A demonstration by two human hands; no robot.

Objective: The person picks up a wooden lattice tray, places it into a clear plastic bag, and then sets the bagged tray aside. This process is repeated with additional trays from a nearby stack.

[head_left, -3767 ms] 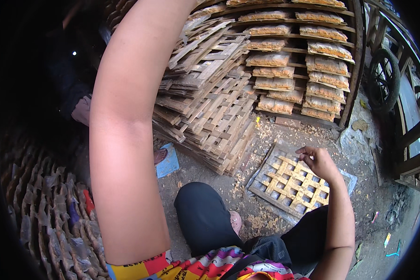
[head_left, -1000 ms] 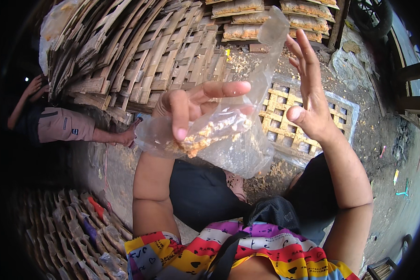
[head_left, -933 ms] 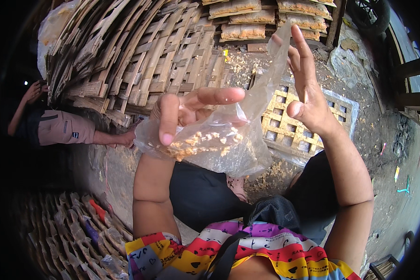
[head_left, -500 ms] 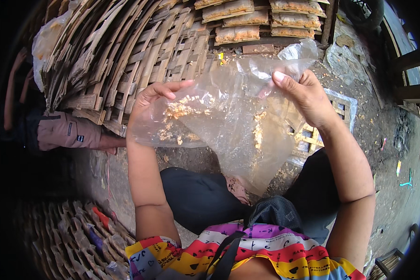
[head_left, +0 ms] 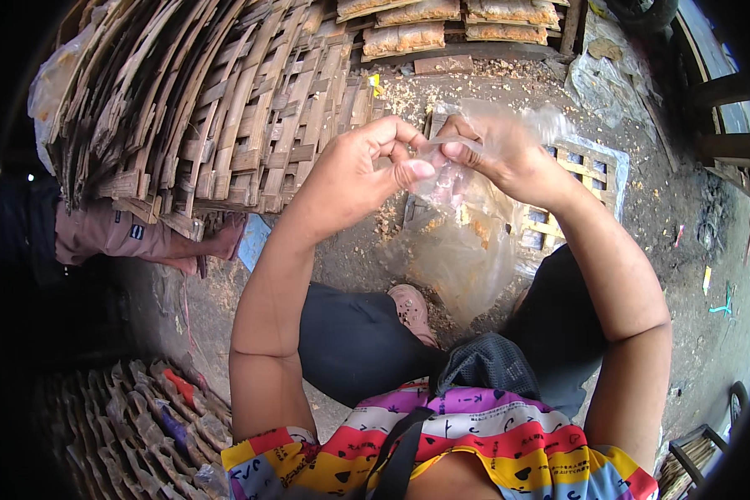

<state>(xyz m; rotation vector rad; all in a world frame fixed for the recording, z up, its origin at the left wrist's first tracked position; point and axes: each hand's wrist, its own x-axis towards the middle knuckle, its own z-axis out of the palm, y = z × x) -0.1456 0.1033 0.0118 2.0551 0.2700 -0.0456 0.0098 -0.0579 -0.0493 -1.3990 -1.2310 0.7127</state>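
Note:
A clear, crumpled plastic sheet hangs between my hands above the ground, with orange-white crumbs stuck to it. My right hand is closed on its bunched upper part, thumb pressed over the folds. From the left, my left hand meets it, thumb and curled forefinger closed at the gathered edge. My hands nearly touch each other. Below and right of the sheet, a woven bamboo tray lies on the ground, edged with plastic.
Woven bamboo racks lean in a thick row at the left. Trays of orange-white slabs are stacked at the back. A person's leg is at the left. More upright trays stand at lower left. Crumbs litter the ground.
My left hand has moved right, close to my right hand. The plastic sheet, spread wide before, is now gathered and hangs narrower. A sandal between my knees shows more fully.

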